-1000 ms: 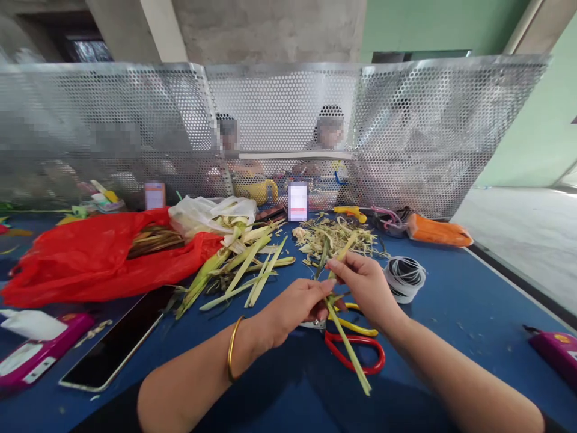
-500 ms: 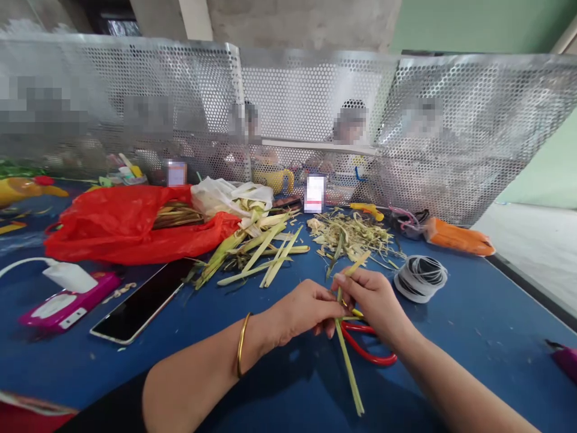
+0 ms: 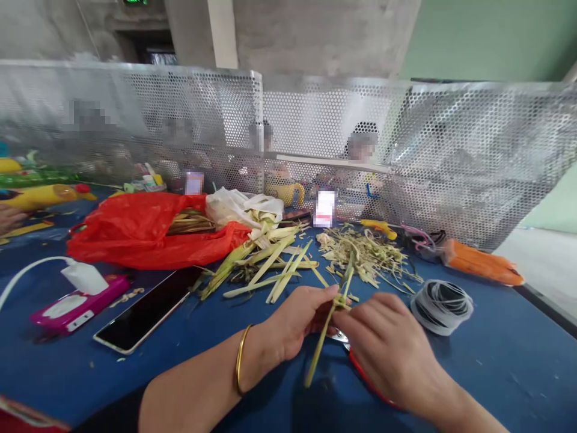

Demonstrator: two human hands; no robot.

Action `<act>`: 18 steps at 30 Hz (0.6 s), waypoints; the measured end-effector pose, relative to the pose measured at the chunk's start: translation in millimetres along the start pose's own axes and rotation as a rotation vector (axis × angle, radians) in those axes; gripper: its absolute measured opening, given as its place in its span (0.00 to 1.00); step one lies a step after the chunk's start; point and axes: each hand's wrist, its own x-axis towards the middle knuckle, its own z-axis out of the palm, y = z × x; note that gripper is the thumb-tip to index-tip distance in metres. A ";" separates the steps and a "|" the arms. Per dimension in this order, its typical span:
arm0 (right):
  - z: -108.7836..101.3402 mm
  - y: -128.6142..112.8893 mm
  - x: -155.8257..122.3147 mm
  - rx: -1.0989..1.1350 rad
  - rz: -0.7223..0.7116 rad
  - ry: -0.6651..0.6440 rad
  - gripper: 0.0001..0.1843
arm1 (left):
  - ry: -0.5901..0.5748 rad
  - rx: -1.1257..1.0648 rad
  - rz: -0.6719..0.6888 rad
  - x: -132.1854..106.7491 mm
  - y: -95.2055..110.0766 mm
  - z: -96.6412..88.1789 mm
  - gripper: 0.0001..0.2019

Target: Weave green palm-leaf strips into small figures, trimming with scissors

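Observation:
Crossed green leaf strips (image 3: 321,349) are held above the blue table, one end pointing down toward me and another up and away. My left hand (image 3: 295,325) is closed, pinching the strips near their crossing with thumb and fingers. On the right side of the crossing, my right hand (image 3: 392,346) has its fingers curled in on the strips; its fingertips are partly hidden. Red-handled scissors (image 3: 367,376) lie beneath my right hand, which covers part of them. Beyond my hands are more cut leaf strips (image 3: 288,270) and a heap of shredded leaf scraps (image 3: 367,255).
A spool of white cord (image 3: 442,307) and an orange packet (image 3: 484,261) stand right. Left are a red plastic bag (image 3: 130,231), a black-screened phone (image 3: 148,313) and a magenta power strip (image 3: 76,310). A perforated metal screen (image 3: 315,114) runs behind; people sit beyond it.
The strips' near end has swung left. My right hand has come lower and nearer, now covering more of the scissors. The view has tilted up slightly.

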 end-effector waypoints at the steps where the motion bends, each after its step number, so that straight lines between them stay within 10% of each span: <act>1: 3.7 -2.7 0.2 -0.057 -0.082 -0.075 0.14 | -0.009 -0.019 0.007 0.4 0.0 0.1 0.17; 5: 17.2 -6.3 -1.0 -0.172 -0.152 -0.216 0.16 | -0.016 -0.027 -0.012 1.9 -1.3 1.2 0.15; 18: 11.7 -16.2 -1.3 0.084 -0.129 -0.053 0.18 | 0.012 -0.009 0.050 -1.8 -1.9 5.6 0.12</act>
